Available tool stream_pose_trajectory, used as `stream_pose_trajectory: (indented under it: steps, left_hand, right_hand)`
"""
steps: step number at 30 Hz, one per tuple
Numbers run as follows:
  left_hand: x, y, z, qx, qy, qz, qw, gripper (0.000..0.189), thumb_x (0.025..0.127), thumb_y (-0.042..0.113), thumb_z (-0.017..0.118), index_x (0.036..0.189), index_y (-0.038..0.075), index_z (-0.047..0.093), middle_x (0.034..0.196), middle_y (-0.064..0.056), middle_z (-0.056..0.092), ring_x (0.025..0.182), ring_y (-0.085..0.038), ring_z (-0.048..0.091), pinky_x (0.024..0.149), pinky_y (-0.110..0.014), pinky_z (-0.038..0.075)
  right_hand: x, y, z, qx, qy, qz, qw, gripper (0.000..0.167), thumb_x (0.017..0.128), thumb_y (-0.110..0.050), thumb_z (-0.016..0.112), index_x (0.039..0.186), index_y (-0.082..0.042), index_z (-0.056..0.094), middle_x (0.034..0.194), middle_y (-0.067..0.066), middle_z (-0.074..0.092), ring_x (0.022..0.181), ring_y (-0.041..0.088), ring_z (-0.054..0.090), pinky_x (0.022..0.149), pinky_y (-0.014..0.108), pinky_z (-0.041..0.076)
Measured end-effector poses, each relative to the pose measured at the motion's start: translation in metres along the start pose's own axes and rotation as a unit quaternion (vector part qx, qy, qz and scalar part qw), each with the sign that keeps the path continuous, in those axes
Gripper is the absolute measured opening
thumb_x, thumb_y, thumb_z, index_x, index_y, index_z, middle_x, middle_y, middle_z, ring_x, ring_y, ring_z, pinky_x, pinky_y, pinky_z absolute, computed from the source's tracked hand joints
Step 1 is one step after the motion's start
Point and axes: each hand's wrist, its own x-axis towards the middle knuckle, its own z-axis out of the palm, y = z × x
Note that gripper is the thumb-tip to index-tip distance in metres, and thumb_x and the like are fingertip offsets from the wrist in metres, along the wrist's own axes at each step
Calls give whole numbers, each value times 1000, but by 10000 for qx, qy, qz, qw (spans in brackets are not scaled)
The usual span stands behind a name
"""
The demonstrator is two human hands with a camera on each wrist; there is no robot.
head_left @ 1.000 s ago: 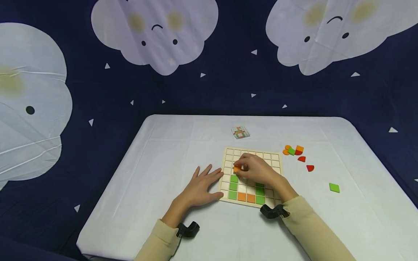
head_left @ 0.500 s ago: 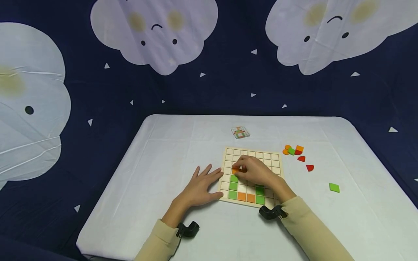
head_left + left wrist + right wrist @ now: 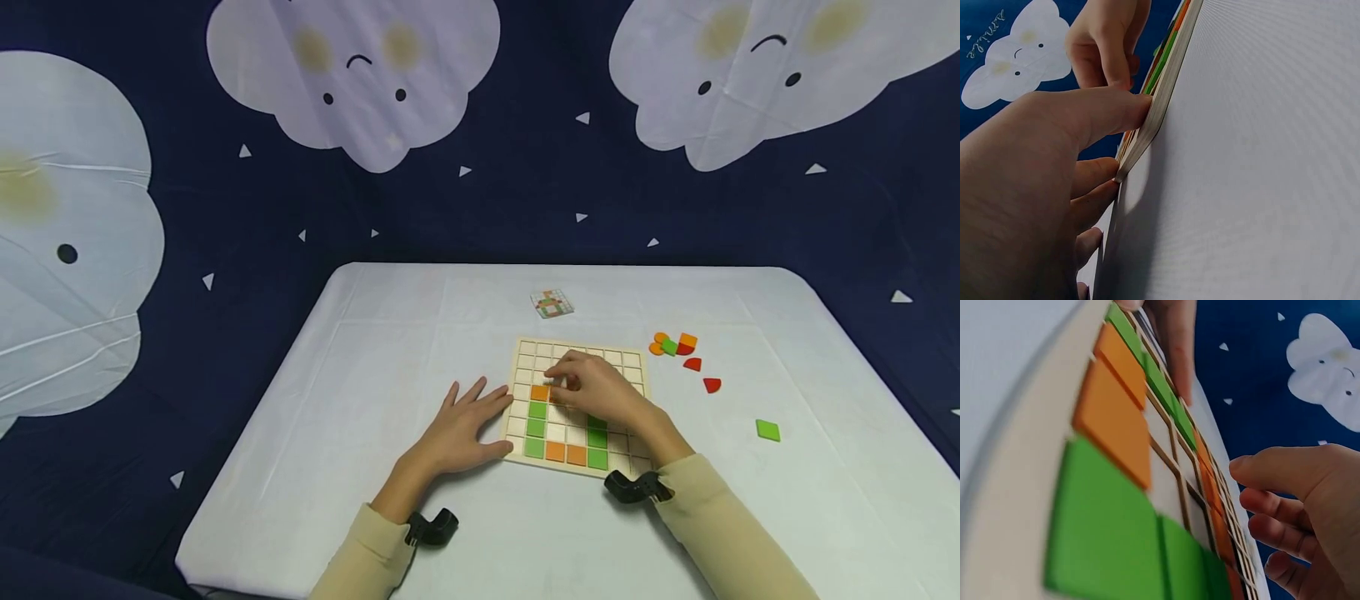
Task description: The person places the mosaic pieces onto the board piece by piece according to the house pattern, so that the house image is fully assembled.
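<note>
The left hand point(image 3: 459, 429) lies flat on the table point(image 3: 390, 350), fingers straight and spread, tips touching the edge of the wooden board point(image 3: 637, 360). The right hand point(image 3: 600, 392) sits over the board, fingers bent. An orange tile point(image 3: 538, 392) lies in its square just beside those fingertips. I cannot tell if they hold anything.

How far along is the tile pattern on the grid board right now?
Early. On the wooden grid board, green and orange tiles fill part of the near rows, and an orange tile tops the left green column. The right hand works beside it; the left hand steadies the board's edge. Most cells stay bare, and loose pieces wait at right.
</note>
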Motion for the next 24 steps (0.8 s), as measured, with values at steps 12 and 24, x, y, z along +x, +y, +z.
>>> stream_pose_trajectory:
  steps: [12,24]
  left_hand:
    - [-1,-2,-1,-15,13,-19,10000,73,84,58,58,147,25,43,152,14,31,144,-20,14,113,-53,1]
    - [-1,-3,-1,-21,4,0,10000,73,85,58,58,147,24,42,152,14,30,145,-19,12,113,-52,1]
  right_hand:
    - [-26,30,-27,-34,368,565,9977,23,88,-21,70,109,-13,73,98,-4,62,78,13,53,65,32,47]
    - [-61,62,-51,-165,829,1113,9902,23,87,-18,71,109,-11,72,97,-2,62,79,17,52,63,32,42]
